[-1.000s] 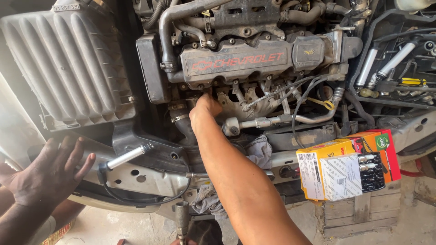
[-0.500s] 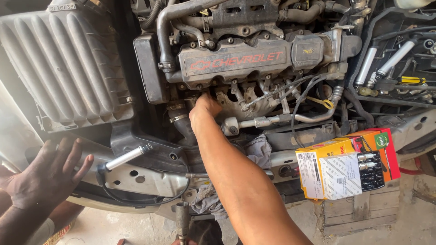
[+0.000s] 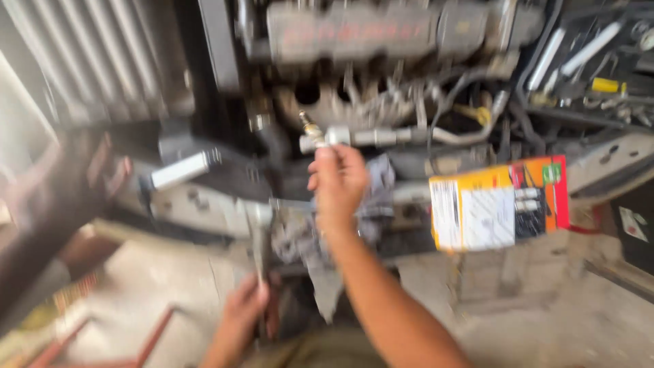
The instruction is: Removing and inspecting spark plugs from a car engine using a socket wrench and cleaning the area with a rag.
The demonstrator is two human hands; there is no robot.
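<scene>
As the view is blurred, only coarse detail can be read.
Engine (image 3: 354, 34): fills the top, bay open for access.
Ribbed cover (image 3: 102, 61): upper left.
Another person's hand (image 3: 75, 184): spread on the car's front edge, seemingly bracing.
Box (image 3: 497, 204): yellow and orange, propped on the front edge, near the work.
Right hand (image 3: 337, 180): raised to the pipe end, fingers bunched; whether they grip it, I cannot tell.
Left hand (image 3: 242, 310): low, fingers wrapped on a metal bar (image 3: 260, 238).
Pipe end (image 3: 317, 136): below the engine, touching the right fingertips.

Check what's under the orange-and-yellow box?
The orange-and-yellow box sits on a grey ledge of the car's front; below it, blurred bare concrete floor. The ledge directly beneath the box is covered.
</scene>
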